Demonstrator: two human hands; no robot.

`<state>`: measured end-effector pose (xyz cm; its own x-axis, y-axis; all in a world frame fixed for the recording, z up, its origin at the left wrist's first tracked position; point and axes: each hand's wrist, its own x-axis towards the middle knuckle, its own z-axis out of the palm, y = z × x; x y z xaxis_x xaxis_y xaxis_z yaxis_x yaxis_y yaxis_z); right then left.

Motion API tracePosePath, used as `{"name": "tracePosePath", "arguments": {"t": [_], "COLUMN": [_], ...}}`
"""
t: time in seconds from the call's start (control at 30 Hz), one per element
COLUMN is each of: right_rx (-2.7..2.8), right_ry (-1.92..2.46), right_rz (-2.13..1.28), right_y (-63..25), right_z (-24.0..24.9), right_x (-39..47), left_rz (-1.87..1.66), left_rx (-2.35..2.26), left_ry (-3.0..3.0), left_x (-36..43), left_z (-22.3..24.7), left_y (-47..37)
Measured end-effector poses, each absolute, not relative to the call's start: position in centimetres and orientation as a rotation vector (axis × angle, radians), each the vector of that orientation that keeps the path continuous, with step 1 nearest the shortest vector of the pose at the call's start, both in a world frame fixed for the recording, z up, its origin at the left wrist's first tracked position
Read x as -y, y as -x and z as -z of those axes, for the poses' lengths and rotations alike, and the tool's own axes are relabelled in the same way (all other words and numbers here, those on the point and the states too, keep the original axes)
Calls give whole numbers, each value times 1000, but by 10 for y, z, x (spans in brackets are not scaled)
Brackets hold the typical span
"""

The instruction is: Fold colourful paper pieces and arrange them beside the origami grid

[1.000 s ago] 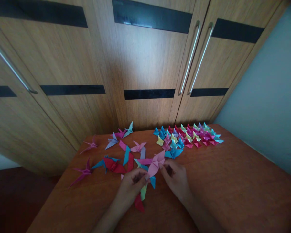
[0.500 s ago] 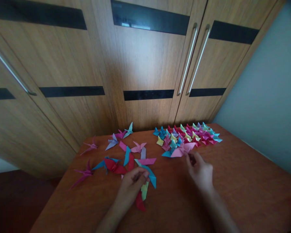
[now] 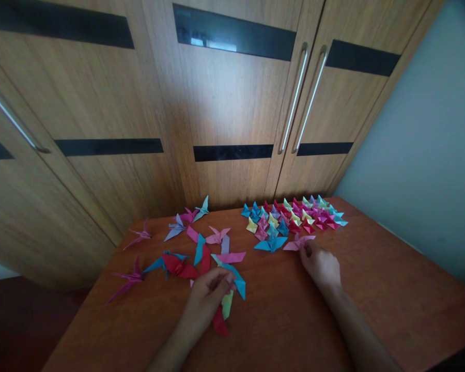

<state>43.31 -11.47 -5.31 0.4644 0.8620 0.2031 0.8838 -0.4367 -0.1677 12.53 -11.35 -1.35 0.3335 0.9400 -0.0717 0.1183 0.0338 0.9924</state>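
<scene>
My right hand (image 3: pixel 322 266) pinches the near edge of a pink paper crane (image 3: pixel 297 243), low at the tabletop. Just left of that crane sits a blue crane (image 3: pixel 271 243) with spread wings. Behind both are rows of small folded paper pieces (image 3: pixel 294 216) in many colours. My left hand (image 3: pixel 211 290) hovers over a loose pile, its fingers closed; whatever they hold, if anything, is hidden. Around it lie a blue folded piece (image 3: pixel 238 283), a green one (image 3: pixel 227 305), a red one (image 3: pixel 219 322) and a pink strip (image 3: pixel 231 257).
On the left of the wooden table (image 3: pixel 279 320) are magenta cranes (image 3: pixel 134 277), a red crane (image 3: pixel 178 266) and a lilac crane (image 3: pixel 177 227). A light pink crane (image 3: pixel 218 235) sits mid-table. Wardrobe doors (image 3: pixel 225 103) rise behind, a pale wall (image 3: pixel 418 155) at right.
My right hand has lowered the pink crane to the table, right of the blue crane, uncovering the latter. My left hand stays over the pile. The whole view has shifted slightly.
</scene>
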Motion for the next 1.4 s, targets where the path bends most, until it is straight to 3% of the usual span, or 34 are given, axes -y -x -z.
{"name": "tracePosePath", "arguments": {"t": [1.4], "right_rx": [1413], "right_ry": [2472], "right_rz": [-11], "right_y": [-427], "right_z": [55], "right_x": [111], "left_rz": [-893], "left_rx": [-1088], "left_ry": [-1412], "left_x": [113], "left_z": [15], "left_y": [-123]}}
